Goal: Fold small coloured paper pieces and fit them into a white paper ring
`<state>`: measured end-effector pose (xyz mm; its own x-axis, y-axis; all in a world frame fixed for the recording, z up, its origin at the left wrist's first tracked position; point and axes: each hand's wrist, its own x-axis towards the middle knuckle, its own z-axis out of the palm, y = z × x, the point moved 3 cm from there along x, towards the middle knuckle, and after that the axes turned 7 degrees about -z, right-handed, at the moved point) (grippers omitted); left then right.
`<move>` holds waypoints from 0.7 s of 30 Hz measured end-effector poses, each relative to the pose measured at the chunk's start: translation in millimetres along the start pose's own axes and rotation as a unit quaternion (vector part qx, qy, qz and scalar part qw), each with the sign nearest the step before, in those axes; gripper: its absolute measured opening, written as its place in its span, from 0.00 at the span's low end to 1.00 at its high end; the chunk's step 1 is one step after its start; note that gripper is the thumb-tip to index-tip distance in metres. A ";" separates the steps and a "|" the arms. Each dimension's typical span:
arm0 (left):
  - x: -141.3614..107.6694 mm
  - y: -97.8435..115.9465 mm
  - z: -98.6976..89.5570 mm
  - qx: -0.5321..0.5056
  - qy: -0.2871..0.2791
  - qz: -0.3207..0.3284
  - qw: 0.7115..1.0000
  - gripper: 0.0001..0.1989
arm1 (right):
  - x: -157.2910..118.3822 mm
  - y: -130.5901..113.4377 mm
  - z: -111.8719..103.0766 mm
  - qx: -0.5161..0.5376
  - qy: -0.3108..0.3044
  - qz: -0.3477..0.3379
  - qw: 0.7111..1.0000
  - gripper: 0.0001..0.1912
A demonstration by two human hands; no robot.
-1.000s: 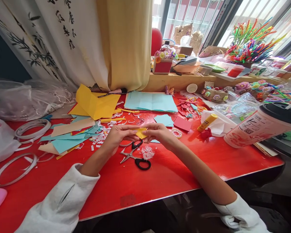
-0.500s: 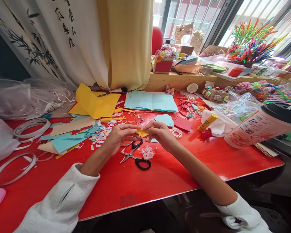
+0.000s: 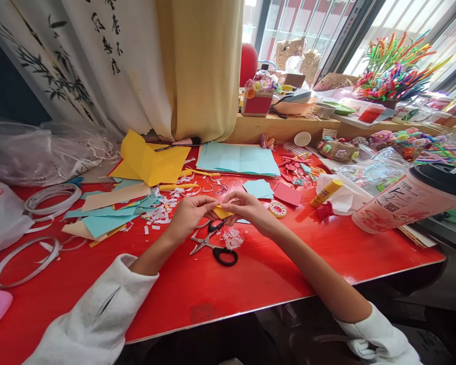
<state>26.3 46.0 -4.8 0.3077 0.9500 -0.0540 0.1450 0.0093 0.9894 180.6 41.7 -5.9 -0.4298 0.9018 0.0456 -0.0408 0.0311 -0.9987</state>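
Note:
Between my two hands is a small piece of yellow paper [image 3: 223,213], held above the red table. My left hand [image 3: 192,215] pinches its left edge with thumb and fingers. From the other side my right hand [image 3: 247,209] grips it, fingers curled, partly hiding it. Just below the hands lie black-handled scissors [image 3: 213,243] with their blades apart. A small heap of white shreds [image 3: 231,237] is beside them. Behind my right hand rest light blue paper squares [image 3: 259,188] and a red paper square [image 3: 288,193]. A small roll of tape [image 3: 277,209] sits right of that hand.
Paper sheets and scraps [image 3: 110,218] and large tape rolls [image 3: 53,200] cover the left side. Yellow sheets [image 3: 152,162] and blue sheets [image 3: 237,158] lie at the back. On the right are a glue stick [image 3: 327,193] and a large tilted drink cup [image 3: 403,200].
The yellow paper has tilted and shows more of its face between my fingers. My left fingers have drawn closer into a pinch. The view has shifted slightly.

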 end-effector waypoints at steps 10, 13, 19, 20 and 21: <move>3.4 -6.5 -3.9 0.102 0.015 -0.015 0.995 0.13 | 1.8 8.7 2.2 -0.033 -0.013 0.014 0.999 0.16; 3.7 -7.2 -4.3 0.095 0.016 -0.014 0.995 0.14 | 2.1 8.3 2.2 -0.042 -0.012 0.016 0.999 0.16; 5.4 -8.7 -4.1 0.034 -0.004 -0.060 0.998 0.16 | 1.2 3.7 -0.5 -0.039 0.008 0.034 0.999 0.15; 6.7 -8.9 -6.2 0.044 0.010 -0.054 0.998 0.17 | 1.0 2.4 -1.6 -0.036 0.018 0.037 0.998 0.14; 7.8 -8.8 -8.6 0.059 0.029 -0.041 0.997 0.18 | 0.8 1.1 -2.7 -0.032 0.027 0.040 0.998 0.14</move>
<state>19.3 56.0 -12.7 0.2355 0.9640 -0.1237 0.2783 0.0550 0.9589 182.7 43.6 -7.0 -0.3807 0.9241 -0.0340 0.0510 -0.0158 -0.9986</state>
